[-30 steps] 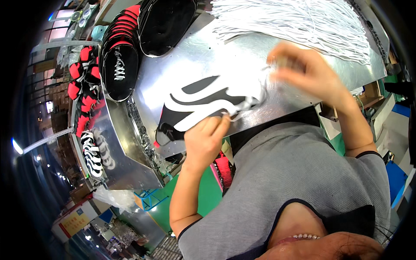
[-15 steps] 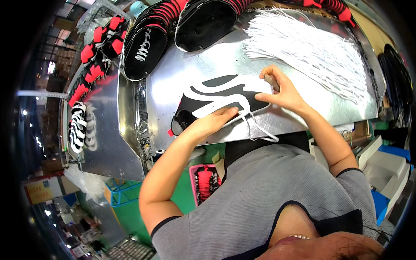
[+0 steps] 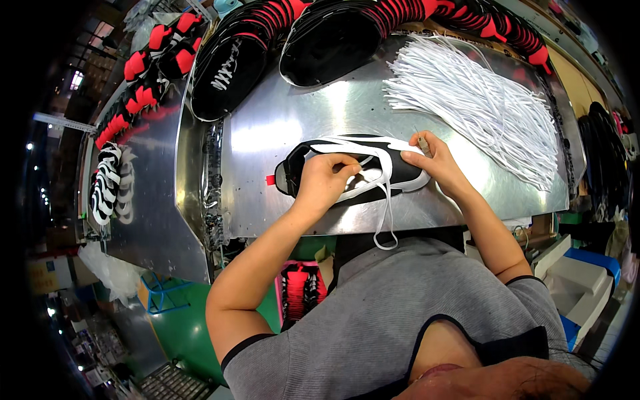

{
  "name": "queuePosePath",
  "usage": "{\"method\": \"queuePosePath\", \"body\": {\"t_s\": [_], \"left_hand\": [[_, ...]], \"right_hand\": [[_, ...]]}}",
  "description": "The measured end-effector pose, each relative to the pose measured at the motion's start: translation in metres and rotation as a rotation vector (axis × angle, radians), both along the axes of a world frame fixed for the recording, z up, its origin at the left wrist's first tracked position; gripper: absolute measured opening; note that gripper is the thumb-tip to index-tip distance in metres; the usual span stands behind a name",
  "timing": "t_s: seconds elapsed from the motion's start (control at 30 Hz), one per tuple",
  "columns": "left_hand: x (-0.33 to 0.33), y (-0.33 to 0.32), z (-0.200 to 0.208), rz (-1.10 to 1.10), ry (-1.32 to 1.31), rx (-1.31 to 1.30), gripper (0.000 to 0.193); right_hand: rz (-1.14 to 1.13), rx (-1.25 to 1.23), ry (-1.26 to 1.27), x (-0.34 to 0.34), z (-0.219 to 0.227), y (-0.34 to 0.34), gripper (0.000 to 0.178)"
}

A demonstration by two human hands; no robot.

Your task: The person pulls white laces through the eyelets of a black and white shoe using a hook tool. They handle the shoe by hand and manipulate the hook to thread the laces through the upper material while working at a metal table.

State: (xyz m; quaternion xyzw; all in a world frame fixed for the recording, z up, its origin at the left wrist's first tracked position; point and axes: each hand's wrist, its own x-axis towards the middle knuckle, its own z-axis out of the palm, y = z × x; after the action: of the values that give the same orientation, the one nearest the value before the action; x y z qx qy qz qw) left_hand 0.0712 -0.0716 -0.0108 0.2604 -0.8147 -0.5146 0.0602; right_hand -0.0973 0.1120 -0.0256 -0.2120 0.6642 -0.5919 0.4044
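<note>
A black-and-white shoe upper (image 3: 408,172) with a red heel tab lies before me on the metal table, its opening facing up. A white shoelace (image 3: 381,220) runs from it and hangs in a loop over the table's near edge. My left hand (image 3: 325,179) is over the opening, thumb and forefinger pinched on what looks like a white lace strand; the fingertips partly hide it. At the toe end, my right hand (image 3: 437,162) has its fingers curled round a small tan-handled tool (image 3: 423,144) with a thin tip, the thumb beside the upper.
A spread bundle of white laces (image 3: 477,110) lies at the far right of the metal table (image 3: 267,200). Black uppers with red tabs (image 3: 333,50) are stacked along the back. More black, white and red pieces (image 3: 107,183) line a side table at left. A pink crate (image 3: 280,293) stands below.
The upper has turned from lying on its side to showing its opening. My left hand has moved from its near side to over the opening. The lace loop hangs lower.
</note>
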Motion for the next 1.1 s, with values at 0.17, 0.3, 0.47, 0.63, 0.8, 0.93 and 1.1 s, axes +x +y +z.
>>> {"method": "queuePosePath", "body": {"t_s": [0.17, 0.3, 0.47, 0.63, 0.8, 0.93, 1.1], "left_hand": [[-0.007, -0.003, 0.0, -0.062, -0.038, 0.047, 0.013], [-0.011, -0.002, 0.003, -0.12, -0.078, 0.186, 0.01], [-0.005, -0.001, 0.005, -0.118, -0.106, 0.309, 0.009], [0.01, -0.001, 0.03, -0.12, 0.102, -0.682, 0.003], [0.049, -0.029, 0.061, 0.082, 0.094, -0.828, 0.003], [0.047, -0.026, 0.049, 0.001, 0.17, -0.999, 0.004], [0.061, -0.066, 0.048, 0.165, 0.103, -0.922, 0.003]], "right_hand": [[0.015, -0.068, -0.068, -0.002, -0.003, -0.001, 0.035], [0.024, -0.089, 0.047, -0.006, -0.019, 0.007, 0.039], [0.066, -0.099, 0.024, -0.004, -0.016, 0.011, 0.041], [0.072, -0.091, 0.152, -0.006, -0.015, 0.02, 0.043], [0.064, -0.132, 0.032, -0.006, -0.004, 0.028, 0.036], [0.08, -0.051, 0.066, -0.004, 0.001, 0.023, 0.036], [0.005, -0.081, 0.034, -0.009, -0.011, 0.031, 0.033]]}}
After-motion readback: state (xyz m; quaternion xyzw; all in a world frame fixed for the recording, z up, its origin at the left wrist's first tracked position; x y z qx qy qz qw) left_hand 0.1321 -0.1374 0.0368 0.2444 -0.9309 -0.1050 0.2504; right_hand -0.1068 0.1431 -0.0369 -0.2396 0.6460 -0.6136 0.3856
